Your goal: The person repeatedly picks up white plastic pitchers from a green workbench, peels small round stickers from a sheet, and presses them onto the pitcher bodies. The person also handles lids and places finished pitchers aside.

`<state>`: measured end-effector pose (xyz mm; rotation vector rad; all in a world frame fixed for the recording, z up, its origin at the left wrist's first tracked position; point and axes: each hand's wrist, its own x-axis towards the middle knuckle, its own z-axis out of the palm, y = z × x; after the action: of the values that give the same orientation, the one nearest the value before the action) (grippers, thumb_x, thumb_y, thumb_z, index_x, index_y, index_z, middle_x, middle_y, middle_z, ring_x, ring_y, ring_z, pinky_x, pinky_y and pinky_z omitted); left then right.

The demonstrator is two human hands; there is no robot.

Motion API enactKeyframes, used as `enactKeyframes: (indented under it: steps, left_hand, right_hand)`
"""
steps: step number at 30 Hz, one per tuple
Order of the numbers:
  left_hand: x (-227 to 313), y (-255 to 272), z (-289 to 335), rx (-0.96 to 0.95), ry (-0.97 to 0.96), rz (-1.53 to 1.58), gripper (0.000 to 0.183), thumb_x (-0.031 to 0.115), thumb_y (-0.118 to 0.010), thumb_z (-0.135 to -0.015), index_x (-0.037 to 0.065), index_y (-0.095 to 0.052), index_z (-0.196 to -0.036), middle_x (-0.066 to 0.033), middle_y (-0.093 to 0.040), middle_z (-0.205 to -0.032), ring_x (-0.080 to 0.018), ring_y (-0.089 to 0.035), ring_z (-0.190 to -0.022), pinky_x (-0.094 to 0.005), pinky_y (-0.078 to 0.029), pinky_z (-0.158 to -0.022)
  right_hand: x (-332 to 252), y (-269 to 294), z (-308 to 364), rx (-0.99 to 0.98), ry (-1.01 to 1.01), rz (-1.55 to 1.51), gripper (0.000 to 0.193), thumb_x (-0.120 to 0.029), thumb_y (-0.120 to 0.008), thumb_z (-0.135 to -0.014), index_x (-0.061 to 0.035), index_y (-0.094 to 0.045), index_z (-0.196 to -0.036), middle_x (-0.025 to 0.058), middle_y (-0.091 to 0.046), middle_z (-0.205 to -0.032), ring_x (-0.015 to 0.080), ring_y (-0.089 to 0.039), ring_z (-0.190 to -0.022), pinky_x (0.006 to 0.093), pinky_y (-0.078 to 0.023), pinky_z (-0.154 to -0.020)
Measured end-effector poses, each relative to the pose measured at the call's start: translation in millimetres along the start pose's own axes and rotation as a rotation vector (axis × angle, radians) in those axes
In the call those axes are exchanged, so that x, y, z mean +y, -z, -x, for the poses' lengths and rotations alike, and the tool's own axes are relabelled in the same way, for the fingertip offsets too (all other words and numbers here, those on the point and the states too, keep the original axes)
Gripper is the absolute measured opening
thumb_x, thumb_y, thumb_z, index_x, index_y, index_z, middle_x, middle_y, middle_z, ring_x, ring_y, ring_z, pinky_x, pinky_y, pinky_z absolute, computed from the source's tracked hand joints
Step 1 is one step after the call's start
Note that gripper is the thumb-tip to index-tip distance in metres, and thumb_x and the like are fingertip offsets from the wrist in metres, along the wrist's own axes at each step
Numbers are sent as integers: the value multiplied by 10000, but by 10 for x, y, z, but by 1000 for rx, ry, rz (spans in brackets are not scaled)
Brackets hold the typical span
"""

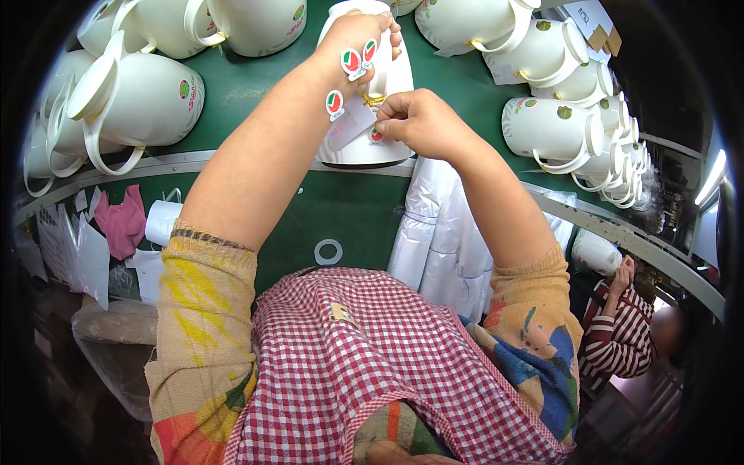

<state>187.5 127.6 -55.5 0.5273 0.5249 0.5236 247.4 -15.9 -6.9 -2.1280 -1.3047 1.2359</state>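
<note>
A white plastic jug (370, 147) stands on the green belt (256, 93) straight ahead of me. My left hand (358, 39) rests over the jug's top and grips it; three small round red-and-green stickers (351, 60) cling to that hand and wrist. My right hand (415, 120) pinches a paper tag with a yellow cord (373, 101) at the jug's side, close to a sticker on the jug's body. The jug's handle is hidden behind my hands.
Several white jugs (136, 97) lie on the belt at left, more (554, 128) crowd the right. White plastic bags (442, 232) hang at the belt's near edge. A pink cloth (120, 225) and tape roll (161, 221) sit left. Another person in a striped sleeve (620, 333) works at lower right.
</note>
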Motion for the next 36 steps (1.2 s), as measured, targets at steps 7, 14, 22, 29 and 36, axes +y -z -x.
enactKeyframes:
  steps: [7, 14, 22, 29, 36]
  left_hand:
    - [-82, 7, -80, 124, 80, -3, 75, 104, -495, -850, 128, -551, -807, -34, -530, -661, -180, -530, -550, -328, -441, -460]
    - [-48, 40, -28, 130, 88, -11, 69, 114, -517, -860, 95, -563, -907, -47, -549, -723, -189, -545, -598, -324, -459, -485]
    - [332, -192, 403, -71, 215, -564, 224, 189, -601, -874, 42, -576, -1041, -50, -638, -897, -159, -634, -815, -308, -527, -717]
    - [-116, -827, 633, -584, 120, -818, 242, 99, -631, -833, 54, -566, -1062, -51, -645, -916, -117, -616, -837, -289, -493, -741]
    - [-953, -1201, 321, -902, -305, -1172, 238, 175, -700, -771, 33, -573, -914, -155, -609, -757, -286, -593, -700, -385, -454, -657]
  right_hand:
    - [-141, -27, 35, 175, 49, 264, 121, -179, -652, -730, -108, -706, -812, 63, -682, -771, 234, -648, -736, 336, -500, -668]
    - [-170, -155, 136, 369, 152, 432, 231, -233, -719, -673, -118, -679, -869, 59, -646, -855, 250, -628, -833, 367, -485, -703]
    - [470, -403, 397, 505, 155, 193, 1136, -381, -829, -553, -63, -179, -1428, 198, -227, -1456, 367, -258, -1332, 473, -224, -1062]
    - [1184, -449, 1210, 500, -5, -497, 485, -181, -688, -775, 17, -540, -1192, 142, -614, -1102, 220, -566, -1045, 342, -415, -938]
    - [1306, -446, 1608, 592, 29, -603, 319, -44, -622, -814, 25, -590, -1124, 123, -650, -1027, 180, -612, -935, 308, -471, -853]
